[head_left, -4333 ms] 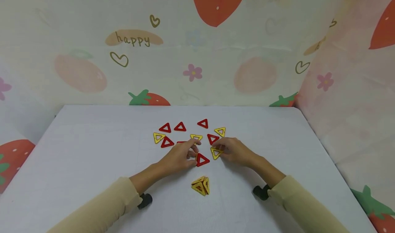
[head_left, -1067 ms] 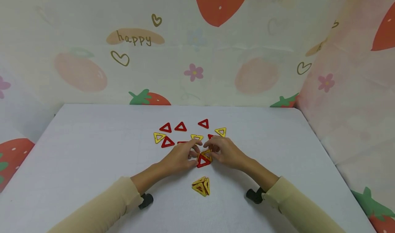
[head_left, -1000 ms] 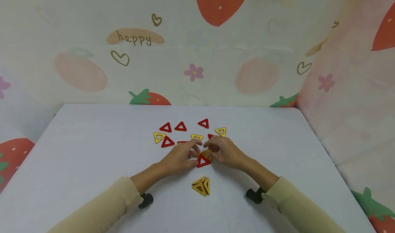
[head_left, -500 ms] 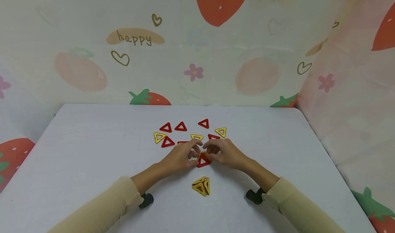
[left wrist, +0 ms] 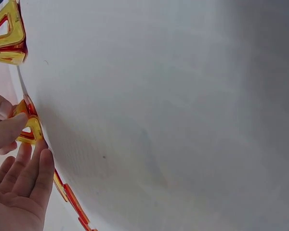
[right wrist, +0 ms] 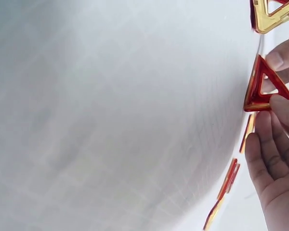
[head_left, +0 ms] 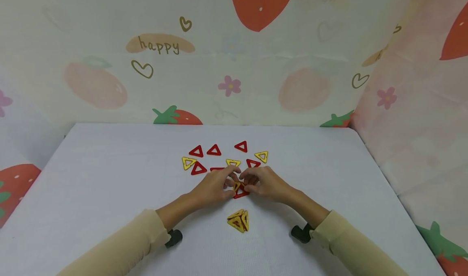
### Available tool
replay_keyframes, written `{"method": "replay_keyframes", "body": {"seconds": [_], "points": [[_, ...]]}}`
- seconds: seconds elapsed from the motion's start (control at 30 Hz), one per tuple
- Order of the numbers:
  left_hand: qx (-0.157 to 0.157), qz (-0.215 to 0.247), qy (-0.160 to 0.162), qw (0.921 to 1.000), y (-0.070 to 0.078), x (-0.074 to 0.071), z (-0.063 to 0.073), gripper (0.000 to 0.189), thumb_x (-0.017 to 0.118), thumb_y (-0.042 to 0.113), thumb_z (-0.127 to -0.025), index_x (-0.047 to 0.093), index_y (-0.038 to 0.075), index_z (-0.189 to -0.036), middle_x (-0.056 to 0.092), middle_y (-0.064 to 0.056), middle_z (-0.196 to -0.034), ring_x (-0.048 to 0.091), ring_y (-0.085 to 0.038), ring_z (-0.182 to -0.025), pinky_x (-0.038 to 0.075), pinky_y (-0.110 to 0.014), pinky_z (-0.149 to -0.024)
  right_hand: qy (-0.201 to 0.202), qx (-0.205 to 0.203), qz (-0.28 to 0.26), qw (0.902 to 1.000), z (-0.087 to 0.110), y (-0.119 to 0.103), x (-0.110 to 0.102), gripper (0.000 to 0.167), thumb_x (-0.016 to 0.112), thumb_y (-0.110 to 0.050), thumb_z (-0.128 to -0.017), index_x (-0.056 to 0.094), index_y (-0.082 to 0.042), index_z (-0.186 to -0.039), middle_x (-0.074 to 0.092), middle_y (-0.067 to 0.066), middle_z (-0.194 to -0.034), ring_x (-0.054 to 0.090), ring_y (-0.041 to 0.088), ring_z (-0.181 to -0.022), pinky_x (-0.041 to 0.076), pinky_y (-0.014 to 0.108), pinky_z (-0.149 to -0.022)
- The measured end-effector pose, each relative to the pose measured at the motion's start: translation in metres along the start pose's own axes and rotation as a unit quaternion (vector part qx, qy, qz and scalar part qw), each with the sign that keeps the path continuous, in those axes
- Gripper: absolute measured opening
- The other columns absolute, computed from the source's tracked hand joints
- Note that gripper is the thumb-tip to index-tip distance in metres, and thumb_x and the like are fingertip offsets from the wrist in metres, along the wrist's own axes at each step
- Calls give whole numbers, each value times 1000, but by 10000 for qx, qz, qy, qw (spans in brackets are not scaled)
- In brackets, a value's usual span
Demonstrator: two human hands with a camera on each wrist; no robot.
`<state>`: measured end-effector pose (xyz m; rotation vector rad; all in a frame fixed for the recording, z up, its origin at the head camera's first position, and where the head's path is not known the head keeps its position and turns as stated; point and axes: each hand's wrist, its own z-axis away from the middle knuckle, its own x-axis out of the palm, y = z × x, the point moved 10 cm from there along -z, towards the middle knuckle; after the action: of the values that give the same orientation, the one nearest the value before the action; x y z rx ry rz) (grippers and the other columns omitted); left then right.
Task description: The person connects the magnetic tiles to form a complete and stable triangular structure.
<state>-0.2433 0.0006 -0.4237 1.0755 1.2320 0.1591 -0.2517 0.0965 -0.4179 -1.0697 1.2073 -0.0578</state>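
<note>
In the head view my hands meet mid-table around a small cluster of triangular magnetic tiles, frames with hollow centres. My left hand (head_left: 210,186) pinches a tilted yellow tile (head_left: 237,185) between thumb and fingers; the left wrist view shows the thumb across the yellow tile (left wrist: 36,127). My right hand (head_left: 268,183) pinches a raised red tile (right wrist: 255,103), its thumb at one corner. A red tile (head_left: 240,195) shows at the front of the cluster. The fingers hide much of the cluster. Nearer me stands a small yellow-faced pyramid (head_left: 237,222) with red showing inside.
Beyond the hands, loose tiles lie flat on the white table (head_left: 109,166): several red ones, such as one red triangle (head_left: 198,168), and yellow ones, such as one yellow triangle (head_left: 261,156). A strawberry-print backdrop (head_left: 256,64) rises behind the table's far edge.
My right hand has carried a yellow tile leftward to the red one by my left hand. Since then the tiles between my hands have tilted up. The pyramid and loose tiles have stayed put.
</note>
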Motion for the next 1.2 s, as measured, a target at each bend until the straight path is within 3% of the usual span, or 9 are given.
{"method": "replay_keyframes", "body": {"seconds": [0.4,0.57,0.8,1.03,1.2], "points": [[70,73,24,9999,1,0,0,55,78,4,-84,53,6,-133,68,-4,-109,69,-19,-99,57,-34,-87,-19,91,244,9997,-1,3,1,12,75,-3,-86,70,-6,-97,68,-4,-83,61,7,-75,54,21,-71],[42,-160,76,9998,1,-1,0,55,79,6,-84,54,7,-132,68,-2,-107,67,-19,-98,56,-33,-87,44,98,369,9993,-1,4,0,10,76,-4,-86,68,-8,-91,62,-6,-77,55,8,-71,51,22,-66],[-20,-374,142,9992,1,-3,0,59,82,8,-81,54,6,-134,67,-2,-107,63,-19,-101,55,-34,-89,142,11,480,9987,-2,3,-1,9,73,-2,-88,70,-6,-95,64,-5,-79,56,8,-71,52,22,-66],[31,-276,166,9995,0,-4,1,65,81,6,-82,51,7,-139,67,-7,-122,62,-21,-115,51,-37,-98,170,23,468,9988,-3,2,-2,13,73,-2,-88,71,-5,-100,68,-3,-86,59,9,-75,53,22,-71],[45,-137,51,9999,2,-4,1,64,76,0,-84,48,7,-142,69,-6,-118,63,-19,-113,52,-37,-97,181,43,394,9991,-3,1,-2,16,73,-1,-88,70,-5,-103,71,1,-95,63,11,-84,55,24,-79]]}}
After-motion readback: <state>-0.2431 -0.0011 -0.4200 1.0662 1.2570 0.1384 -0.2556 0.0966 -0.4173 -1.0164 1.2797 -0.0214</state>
